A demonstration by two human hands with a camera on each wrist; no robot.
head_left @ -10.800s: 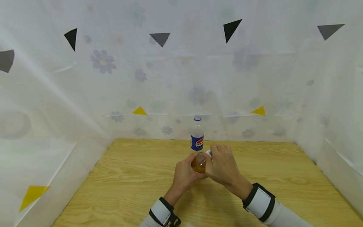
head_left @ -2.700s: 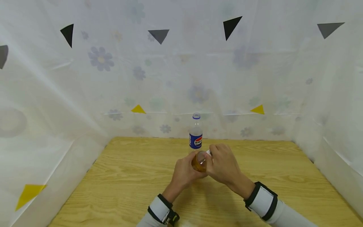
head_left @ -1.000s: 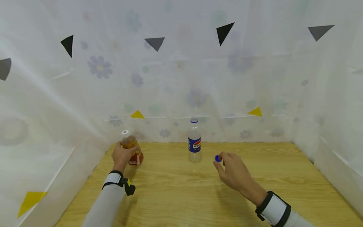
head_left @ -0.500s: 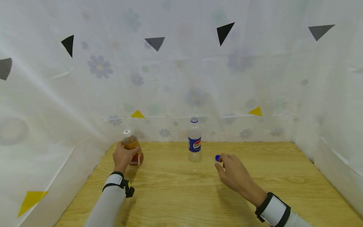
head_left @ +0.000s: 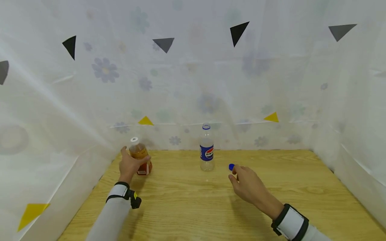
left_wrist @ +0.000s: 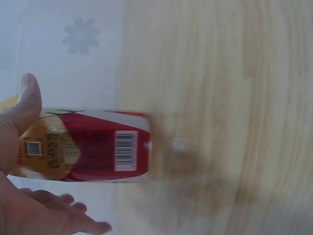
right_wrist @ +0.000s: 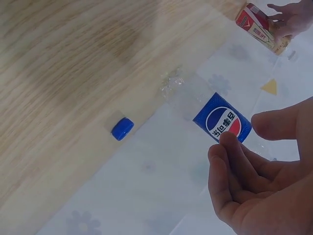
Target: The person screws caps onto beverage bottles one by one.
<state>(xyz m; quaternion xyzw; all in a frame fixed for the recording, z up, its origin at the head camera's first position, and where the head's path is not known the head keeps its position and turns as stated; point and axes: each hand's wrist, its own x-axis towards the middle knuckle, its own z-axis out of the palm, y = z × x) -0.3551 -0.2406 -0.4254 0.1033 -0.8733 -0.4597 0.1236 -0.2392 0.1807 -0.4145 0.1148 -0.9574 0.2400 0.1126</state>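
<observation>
An amber drink bottle with a white cap and a red-and-gold label stands upright on the table at the left. My left hand is around its near side, thumb and fingers spread; in the left wrist view they stand off the label. At the right, my right hand hovers with loosely bent fingers and nothing in them. A blue bottle cap lies on the table just beyond its fingertips. Upright near the middle is a clear, uncapped Pepsi bottle with a blue label.
The wood-grain table is enclosed by a pale flowered plastic sheet at the back and sides. Black, grey and yellow triangles mark the sheet. Each wrist wears a strapped band.
Both hands worked at the white-capped amber bottle in the middle earlier. My left hand has since carried it left, set it down and spread its fingers off it. My right hand has moved right.
</observation>
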